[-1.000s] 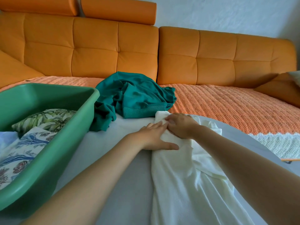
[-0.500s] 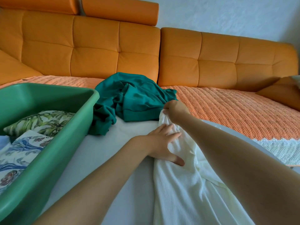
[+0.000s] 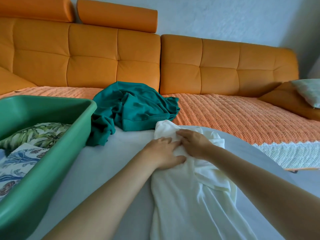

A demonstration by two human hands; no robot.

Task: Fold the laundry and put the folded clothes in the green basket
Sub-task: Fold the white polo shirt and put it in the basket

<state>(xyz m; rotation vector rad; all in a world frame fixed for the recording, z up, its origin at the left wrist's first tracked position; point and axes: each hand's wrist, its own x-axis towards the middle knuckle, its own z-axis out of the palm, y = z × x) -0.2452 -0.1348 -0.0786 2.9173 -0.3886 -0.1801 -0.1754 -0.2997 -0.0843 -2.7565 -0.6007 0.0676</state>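
Folded printed clothes (image 3: 34,135) lie in the green plastic basket (image 3: 69,144); a crumpled teal garment (image 3: 135,108) waits. The left hand (image 3: 162,151) presses flat on the unfolded white knit garment (image 3: 190,196) beside the basket; whether the right hand (image 3: 194,144) grips it is unclear.

Item, as we recorded it: white garment (image 3: 190,205), lengthwise on a pale sheet (image 3: 103,170), near centre. Left hand (image 3: 162,153) lay flat on its far end; right hand (image 3: 194,144) rested beside it, grip unclear. Far of these, a crumpled teal garment (image 3: 135,108). Left: green basket (image 3: 52,161) holding folded leaf-print cloth (image 3: 34,135) and blue-floral cloth (image 3: 20,161). Far: orange sofa back (image 3: 103,58).
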